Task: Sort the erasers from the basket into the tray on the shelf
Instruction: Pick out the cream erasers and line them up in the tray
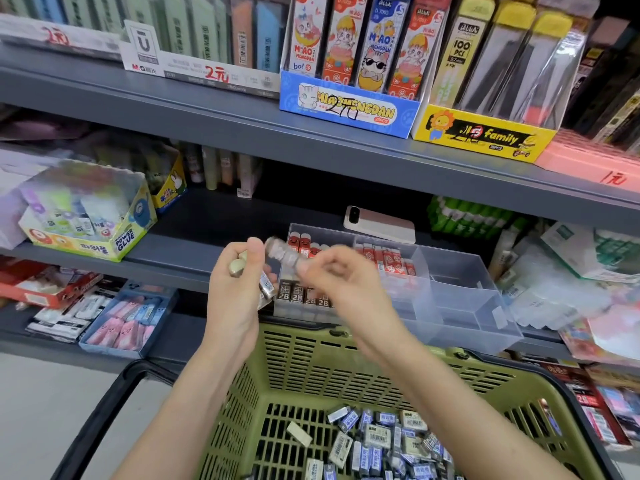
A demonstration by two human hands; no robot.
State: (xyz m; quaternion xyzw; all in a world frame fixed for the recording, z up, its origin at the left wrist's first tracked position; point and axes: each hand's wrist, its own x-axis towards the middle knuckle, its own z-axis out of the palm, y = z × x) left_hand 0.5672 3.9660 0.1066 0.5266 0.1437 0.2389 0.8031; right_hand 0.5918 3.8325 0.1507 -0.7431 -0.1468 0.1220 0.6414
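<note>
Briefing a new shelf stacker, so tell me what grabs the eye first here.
Two bare hands meet mid-frame: the left hand grips a few erasers while the right hand pinches a motion-blurred eraser. Below, a green basket holds a heap of wrapped erasers; behind the hands, a clear tray sits on the shelf.

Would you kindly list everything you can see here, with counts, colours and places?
Basket: one, green, bottom centre.
Loose erasers: many, white with blue-grey sleeves, in the basket.
Tray: one, clear, divided, middle shelf.
Red-sleeved erasers: many, red and white, tray's rear compartments.
2B erasers: several, dark sleeves, tray's front-left compartment.
Phone: one, pale, on the shelf behind the tray.
Power Glue box: one, yellow, middle shelf, left.
Cat-print box: one, blue, top shelf.
Family box: one, yellow, top shelf, right of the blue one.
Left grip: one, bare hand, holds a handful of erasers.
Right grip: one, bare hand, pinches a blurred eraser.
</note>
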